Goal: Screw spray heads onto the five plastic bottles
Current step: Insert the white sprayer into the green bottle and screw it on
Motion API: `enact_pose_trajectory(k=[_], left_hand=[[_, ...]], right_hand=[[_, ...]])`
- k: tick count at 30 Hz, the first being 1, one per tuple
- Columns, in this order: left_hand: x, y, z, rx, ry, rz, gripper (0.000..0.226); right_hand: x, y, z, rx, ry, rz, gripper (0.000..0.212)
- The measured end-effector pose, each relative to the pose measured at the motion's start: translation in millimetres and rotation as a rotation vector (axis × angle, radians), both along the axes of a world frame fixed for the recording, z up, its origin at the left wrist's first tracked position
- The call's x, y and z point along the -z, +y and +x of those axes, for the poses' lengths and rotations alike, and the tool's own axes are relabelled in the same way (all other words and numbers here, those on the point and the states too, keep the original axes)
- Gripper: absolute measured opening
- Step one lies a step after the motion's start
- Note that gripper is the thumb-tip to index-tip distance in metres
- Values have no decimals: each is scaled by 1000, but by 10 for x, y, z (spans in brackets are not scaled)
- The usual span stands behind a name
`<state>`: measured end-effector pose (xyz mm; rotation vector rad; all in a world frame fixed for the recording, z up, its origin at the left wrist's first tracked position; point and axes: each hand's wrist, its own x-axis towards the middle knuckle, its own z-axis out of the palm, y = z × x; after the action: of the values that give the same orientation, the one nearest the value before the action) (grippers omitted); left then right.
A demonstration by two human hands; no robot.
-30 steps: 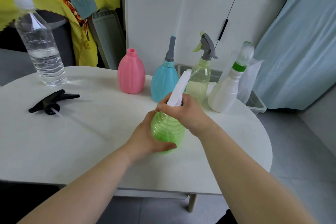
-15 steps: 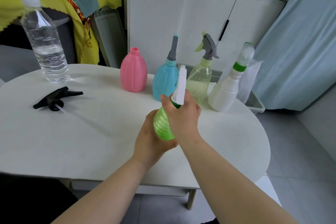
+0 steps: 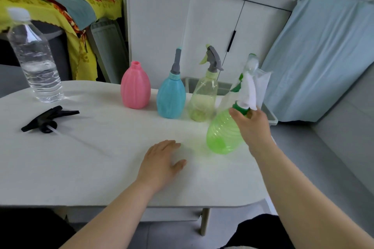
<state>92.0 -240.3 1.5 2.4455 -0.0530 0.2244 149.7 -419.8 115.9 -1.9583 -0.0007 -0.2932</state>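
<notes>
From where I stand I can't make out any writing on the bottles. The green bottle [image 3: 222,135] is see-through and ribbed in rings, with a dark green collar [image 3: 239,108] and a white spray head [image 3: 250,91] on its neck. It is at the right of the table [image 3: 101,168], tilted so its top leans right and away. I can't tell whether its base touches the tabletop. The right hand [image 3: 253,125] has its fingers curled round the neck just under the collar. The left hand [image 3: 162,161] lies flat and relaxed on the table, nearer and left of the bottle, holding nothing.

Along the far edge stand a pink bottle [image 3: 135,87] with a bare neck, a blue bottle [image 3: 171,97] with a grey nozzle, a clear yellowish bottle [image 3: 203,97] with a grey trigger, and a white bottle [image 3: 252,64] partly hidden behind the green one. A black spray head [image 3: 48,120] lies loose at the left, near a water bottle [image 3: 35,60].
</notes>
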Motion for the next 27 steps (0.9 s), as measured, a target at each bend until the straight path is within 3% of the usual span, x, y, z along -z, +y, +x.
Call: enact_pose_trajectory(k=[6,20,27], left_hand=[[65,-34,32,27,12,178,48],[88,-51,33,5,-35,189,46],[57,-50,-8,11,-27,193,47]], right_hand=[[3,-524,155,133,43,11,11],[191,-716,261,104,89,-39,32],[240,-738,164,174,-11,74,51]])
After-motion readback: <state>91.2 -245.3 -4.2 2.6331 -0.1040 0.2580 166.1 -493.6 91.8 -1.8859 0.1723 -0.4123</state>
